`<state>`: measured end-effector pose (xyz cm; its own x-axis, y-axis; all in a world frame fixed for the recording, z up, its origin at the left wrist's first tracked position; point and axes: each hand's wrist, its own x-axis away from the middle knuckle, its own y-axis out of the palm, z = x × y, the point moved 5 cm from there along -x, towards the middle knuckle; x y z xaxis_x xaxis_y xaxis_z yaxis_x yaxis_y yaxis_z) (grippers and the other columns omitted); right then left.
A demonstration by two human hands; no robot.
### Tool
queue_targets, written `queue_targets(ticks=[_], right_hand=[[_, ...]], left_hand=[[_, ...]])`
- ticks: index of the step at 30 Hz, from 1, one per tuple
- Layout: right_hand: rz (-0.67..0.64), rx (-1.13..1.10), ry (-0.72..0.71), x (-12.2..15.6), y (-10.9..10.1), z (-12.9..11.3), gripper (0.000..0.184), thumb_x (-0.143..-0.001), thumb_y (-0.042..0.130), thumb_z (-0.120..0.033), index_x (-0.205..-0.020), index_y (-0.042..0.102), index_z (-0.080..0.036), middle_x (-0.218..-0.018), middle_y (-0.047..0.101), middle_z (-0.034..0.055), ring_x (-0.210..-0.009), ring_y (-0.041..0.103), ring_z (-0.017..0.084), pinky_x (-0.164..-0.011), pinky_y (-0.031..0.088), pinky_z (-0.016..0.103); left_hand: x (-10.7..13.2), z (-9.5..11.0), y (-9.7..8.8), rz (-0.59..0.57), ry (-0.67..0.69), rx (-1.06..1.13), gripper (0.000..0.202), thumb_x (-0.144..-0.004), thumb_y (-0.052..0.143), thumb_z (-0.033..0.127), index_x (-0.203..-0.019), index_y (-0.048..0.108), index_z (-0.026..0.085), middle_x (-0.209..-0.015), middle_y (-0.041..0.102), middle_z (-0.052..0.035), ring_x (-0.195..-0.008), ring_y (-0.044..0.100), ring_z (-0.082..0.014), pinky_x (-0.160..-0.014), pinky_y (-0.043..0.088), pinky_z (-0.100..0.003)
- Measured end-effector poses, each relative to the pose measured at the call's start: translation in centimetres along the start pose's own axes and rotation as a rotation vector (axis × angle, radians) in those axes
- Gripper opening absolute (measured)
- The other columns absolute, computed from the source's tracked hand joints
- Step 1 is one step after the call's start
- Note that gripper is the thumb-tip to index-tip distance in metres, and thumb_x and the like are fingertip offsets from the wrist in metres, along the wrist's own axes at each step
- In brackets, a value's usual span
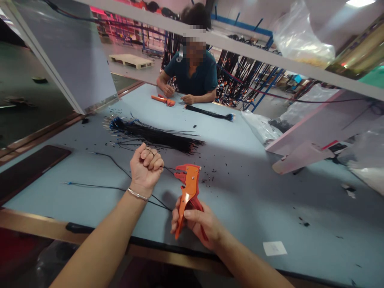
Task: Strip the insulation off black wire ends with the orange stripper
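Observation:
My left hand is closed in a fist on a thin black wire whose end runs right into the jaws of an orange wire stripper. My right hand grips the stripper's handles, holding the tool upright just above the blue-grey table. Behind my left hand lies a thick bundle of black wires with blue tips at its left end. Two loose black wires trail left across the table from under my left wrist.
A person in a dark shirt sits across the table with an orange stripper and a smaller wire bundle. Clear plastic bags lie at right. A dark pad rests at left, a white slip at right front. Tiny insulation scraps dot the table.

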<state>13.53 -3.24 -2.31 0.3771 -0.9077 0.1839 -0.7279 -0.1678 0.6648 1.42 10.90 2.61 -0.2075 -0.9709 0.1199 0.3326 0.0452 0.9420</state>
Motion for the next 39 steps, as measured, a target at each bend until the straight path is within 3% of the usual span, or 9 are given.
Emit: queue_targets(ticks=[10,17,24,31,35,39], right_hand=[[0.164,0.025,-0.081,0.0,-1.1,-1.2,0.036,-0.07,0.074,-0.028,-0.098,0.057,-0.014,-0.085,0.066,0.0046,-0.07,0.066,0.018,-0.066,0.05,0.031],[0.194,0.199,-0.008,0.4,-1.6,-1.9,0.028,-0.071,0.073,-0.028,-0.091,0.059,-0.014,-0.083,0.065,0.0047,-0.068,0.063,0.016,-0.059,0.048,0.028],[0.206,0.139,-0.018,0.1,-1.6,-1.8,0.032,-0.069,0.072,-0.026,-0.095,0.057,-0.015,-0.08,0.065,0.0028,-0.066,0.065,0.017,-0.058,0.049,0.028],[0.224,0.096,-0.072,0.1,-1.5,-2.2,0.031,-0.069,0.07,-0.022,-0.096,0.059,-0.014,-0.083,0.065,0.0032,-0.067,0.065,0.017,-0.061,0.05,0.029],[0.244,0.082,-0.132,0.3,-1.7,-2.8,0.03,-0.07,0.069,-0.022,-0.097,0.058,-0.015,-0.084,0.065,0.0036,-0.069,0.065,0.017,-0.065,0.051,0.031],[0.289,0.103,-0.151,0.6,-2.1,-3.3,0.031,-0.069,0.069,-0.022,-0.097,0.057,-0.015,-0.083,0.065,0.0036,-0.069,0.065,0.017,-0.066,0.051,0.032]], left_hand=[[0.8,-0.4,1.2,-0.064,0.019,-0.184,0.042,-0.09,0.046,0.024,-0.05,0.036,0.017,-0.043,0.028,0.0057,-0.037,0.027,-0.0053,-0.039,0.027,-0.02],[0.5,-0.1,1.3,-0.089,0.119,-0.195,0.037,-0.091,0.046,0.025,-0.055,0.047,0.016,-0.05,0.035,0.0038,-0.044,0.036,-0.0074,-0.047,0.036,-0.021],[1.5,-1.3,2.5,-0.2,0.103,-0.186,0.024,-0.091,0.049,0.02,-0.07,0.058,0.016,-0.062,0.046,0.0028,-0.056,0.047,-0.008,-0.072,0.052,-0.025],[2.0,-2.2,2.5,-0.271,0.152,-0.441,0.005,-0.078,0.071,0.021,-0.075,0.07,0.017,-0.075,0.066,-0.0017,-0.078,0.063,-0.0131,-0.093,0.05,-0.033],[1.9,-2.3,1.9,-0.291,0.16,-0.611,0.013,-0.072,0.076,0.026,-0.078,0.074,0.015,-0.083,0.07,-0.0073,-0.088,0.064,-0.0177,-0.091,0.05,-0.031],[1.7,-2.6,1.5,-0.303,0.146,-0.742,0.016,-0.069,0.078,0.024,-0.079,0.075,0.011,-0.082,0.067,-0.0076,-0.074,0.061,-0.0141,-0.073,0.051,-0.024]])
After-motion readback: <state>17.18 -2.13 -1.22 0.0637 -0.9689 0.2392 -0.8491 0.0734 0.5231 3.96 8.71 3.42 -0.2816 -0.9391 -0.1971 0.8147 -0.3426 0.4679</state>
